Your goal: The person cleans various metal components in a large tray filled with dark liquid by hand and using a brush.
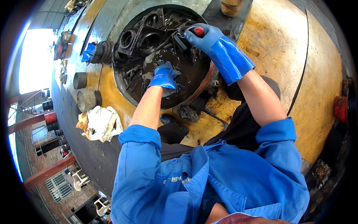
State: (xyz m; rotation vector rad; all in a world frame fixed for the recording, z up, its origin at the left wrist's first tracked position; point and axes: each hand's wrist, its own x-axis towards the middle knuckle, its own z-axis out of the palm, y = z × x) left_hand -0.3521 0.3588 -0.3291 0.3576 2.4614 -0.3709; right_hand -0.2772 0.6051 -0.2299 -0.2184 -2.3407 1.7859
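Both my hands wear long blue rubber gloves. At the far right rim of a large round tub (116, 80), my right hand (207, 37) is closed around a tool with a red handle end (198, 31); the kind of tool is hidden by my fingers. Just left of that hand is a dark, blocky part (181, 42), and I cannot tell whether it belongs to the tool. My left hand (164, 72) reaches low into the dark liquid (186, 80) in the tub, its fingertips hidden. Greasy metal rings (151, 40) and plates are heaped at the tub's far left.
Left of the tub stand metal cylinders (79, 80) and a stack of rings (106, 52). Crumpled white cloth or plastic (100, 123) lies nearer me. A dark, matted clump (188, 113) rests by the tub's near rim. A rusty can (231, 7) stands beyond the tub, at the right.
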